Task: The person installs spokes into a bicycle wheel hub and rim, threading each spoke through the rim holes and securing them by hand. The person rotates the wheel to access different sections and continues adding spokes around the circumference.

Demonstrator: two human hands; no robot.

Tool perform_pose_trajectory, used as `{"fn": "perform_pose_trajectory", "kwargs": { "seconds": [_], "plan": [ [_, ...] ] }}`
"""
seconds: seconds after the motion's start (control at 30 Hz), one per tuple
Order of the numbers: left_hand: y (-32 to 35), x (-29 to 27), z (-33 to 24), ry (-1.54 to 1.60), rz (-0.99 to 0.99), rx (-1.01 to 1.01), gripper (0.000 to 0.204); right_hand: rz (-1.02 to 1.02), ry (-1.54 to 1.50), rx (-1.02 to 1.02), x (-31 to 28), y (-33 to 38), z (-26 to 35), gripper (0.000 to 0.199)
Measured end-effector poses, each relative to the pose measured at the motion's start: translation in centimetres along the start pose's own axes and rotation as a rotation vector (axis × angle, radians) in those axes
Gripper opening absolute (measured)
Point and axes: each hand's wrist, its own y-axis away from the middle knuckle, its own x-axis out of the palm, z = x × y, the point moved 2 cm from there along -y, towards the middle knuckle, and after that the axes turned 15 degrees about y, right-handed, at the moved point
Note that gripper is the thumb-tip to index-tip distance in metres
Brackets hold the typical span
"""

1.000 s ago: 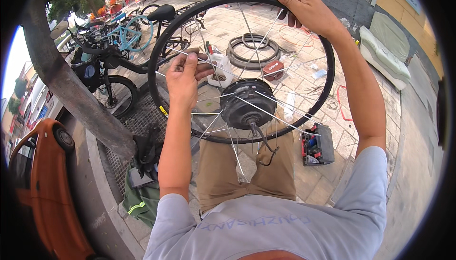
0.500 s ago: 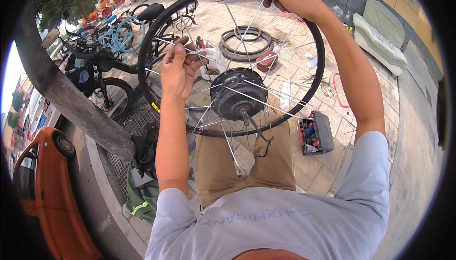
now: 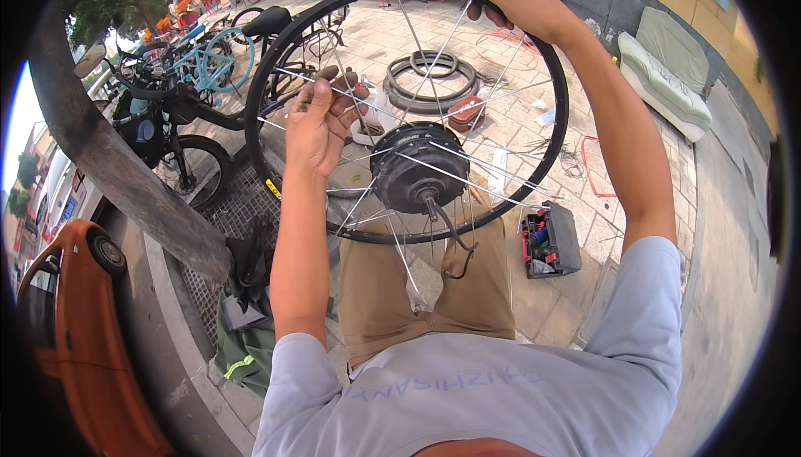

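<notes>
In front of me stands a bicycle wheel with a black rim (image 3: pixel 561 98) and a large black hub motor (image 3: pixel 417 175). A dark cable (image 3: pixel 464 250) hangs from its axle. Thin silver spokes run at crossing angles, and some ends reach past the rim on the near side. My right hand (image 3: pixel 524 5) grips the rim at its upper right, thumb on top and fingers curled underneath. On the left, inside the rim, my left hand (image 3: pixel 319 127) has darkened fingertips closed around a spoke (image 3: pixel 294 75).
An open black toolbox (image 3: pixel 557 240) sits on the paving at right. Beyond the wheel lie coiled tyres (image 3: pixel 430 81) and a reddish-brown pouch (image 3: pixel 465 113). Parked bikes (image 3: pixel 188 115) and a tree trunk (image 3: pixel 125 165) stand left; a sofa (image 3: pixel 663 81) rests at far right.
The left hand has shifted slightly right and down, with its fingers still at the spoke. The wheel and right hand sit slightly lower in view; the grip on the rim is the same.
</notes>
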Motion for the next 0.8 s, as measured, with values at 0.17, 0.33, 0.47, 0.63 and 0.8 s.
{"fn": "perform_pose_trajectory", "kwargs": {
  "seconds": [0.17, 0.33, 0.47, 0.63, 0.8],
  "plan": [
    [0.4, 0.2, -0.4, -0.02, 0.003, 0.013, 0.035, -0.011, 0.022, -0.016, 0.4, -0.5, 0.3, 0.06],
    [0.5, 0.9, -0.1, -0.044, 0.005, 0.018, 0.031, 0.023, 0.021, 0.018, 0.4, -0.9, -1.1, 0.056],
    [0.5, 1.0, 0.5, -0.039, -0.008, -0.035, 0.03, 0.04, 0.033, 0.03, 0.2, -1.2, -1.4, 0.052],
    [0.8, 1.3, 1.2, -0.011, -0.056, -0.102, 0.028, -0.011, -0.05, 0.059, 0.9, -0.7, 0.1, 0.056],
    [-1.5, 2.3, 1.5, 0.239, 0.013, -0.16, 0.03, 0.004, 0.007, 0.076, 0.3, -0.3, 0.5, 0.054]
  ]
}}
